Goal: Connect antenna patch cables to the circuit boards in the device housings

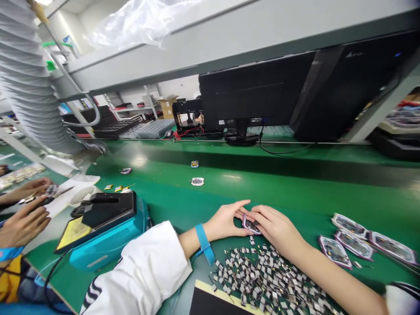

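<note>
My left hand (226, 219), with a blue wrist strap (204, 243) behind it, is closed on the left side of a small purple-rimmed device housing (251, 225). From the right, my right hand (274, 225) grips the same housing, its fingers bent over the top. Dark inner parts show in the housing, but the fingertips cover some of them. A spread pile of small silvery parts with short leads (272, 275) lies on the green mat just below both hands. One such part (252, 239) sits right under the housing.
Several similar housings (334, 250) lie at the right. A white-rimmed housing (197, 181) and a yellow-topped one (194, 164) lie farther back. At left stand a teal soldering station (111, 236) and a co-worker's hands (28, 221) holding a tool. A monitor (256, 92) stands behind.
</note>
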`<action>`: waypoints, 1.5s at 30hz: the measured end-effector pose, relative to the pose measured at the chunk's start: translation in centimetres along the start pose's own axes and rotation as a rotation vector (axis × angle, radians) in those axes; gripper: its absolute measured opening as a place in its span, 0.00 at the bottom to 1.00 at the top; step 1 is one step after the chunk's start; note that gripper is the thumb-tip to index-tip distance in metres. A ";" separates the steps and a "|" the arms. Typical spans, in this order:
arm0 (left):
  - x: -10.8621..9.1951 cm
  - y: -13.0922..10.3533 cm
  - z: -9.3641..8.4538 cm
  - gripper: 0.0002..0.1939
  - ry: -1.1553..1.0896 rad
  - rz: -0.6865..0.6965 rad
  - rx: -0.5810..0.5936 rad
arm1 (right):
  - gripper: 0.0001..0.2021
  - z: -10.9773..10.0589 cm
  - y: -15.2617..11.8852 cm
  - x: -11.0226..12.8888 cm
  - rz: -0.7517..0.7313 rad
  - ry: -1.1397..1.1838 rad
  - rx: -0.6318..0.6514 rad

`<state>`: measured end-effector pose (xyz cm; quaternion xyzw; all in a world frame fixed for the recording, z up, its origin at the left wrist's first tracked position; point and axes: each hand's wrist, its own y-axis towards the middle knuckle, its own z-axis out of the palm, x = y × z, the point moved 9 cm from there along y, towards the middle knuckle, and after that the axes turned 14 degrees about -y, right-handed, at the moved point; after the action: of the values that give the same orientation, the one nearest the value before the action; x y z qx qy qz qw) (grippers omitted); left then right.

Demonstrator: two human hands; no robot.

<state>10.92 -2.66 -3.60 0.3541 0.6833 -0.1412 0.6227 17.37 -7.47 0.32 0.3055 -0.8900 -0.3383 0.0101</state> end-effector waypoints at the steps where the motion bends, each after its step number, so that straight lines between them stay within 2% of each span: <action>1: -0.1 0.0 -0.1 0.39 0.034 0.004 -0.017 | 0.13 0.0 0.0 -0.1 0.007 0.002 0.002; 5: -0.4 0.0 -0.5 0.37 0.107 0.022 -0.055 | 0.13 0.2 0.2 -0.1 0.024 -0.040 0.052; 9: -0.9 -0.1 -0.6 0.32 0.161 0.051 -0.070 | 0.09 0.7 0.7 -0.7 0.111 -0.099 0.134; 12: -1.0 -0.1 -0.8 0.32 0.125 0.040 -0.110 | 0.08 0.4 1.1 -0.9 0.132 -0.011 0.098; 18: -0.1 0.0 -0.9 0.33 -0.233 -0.074 -0.146 | 0.08 0.0 0.8 -2.4 0.243 0.319 -0.046; 24: 0.1 -0.1 -0.9 0.33 -0.300 -0.121 -0.152 | 0.06 1.0 0.5 -3.5 0.376 0.502 -0.007; 30: 0.2 0.0 -0.8 0.33 -0.312 -0.112 -0.143 | 0.04 1.2 0.3 -3.8 0.436 0.479 -0.018; 34: 0.0 -0.1 -1.0 0.34 -0.271 -0.086 -0.172 | 0.05 0.8 0.2 -3.5 0.384 0.420 -0.048; 38: -0.3 -0.2 -1.0 0.33 -0.227 -0.065 -0.166 | 0.06 0.9 0.3 -2.9 0.293 0.345 0.004; 45: 0.2 -0.1 -0.6 0.36 -0.179 -0.106 -0.127 | 0.04 0.2 1.0 -1.8 0.133 0.150 0.043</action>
<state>10.37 -2.28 -3.68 0.2631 0.6503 -0.1615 0.6942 18.28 -5.73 1.08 0.2704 -0.9121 -0.2939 0.0926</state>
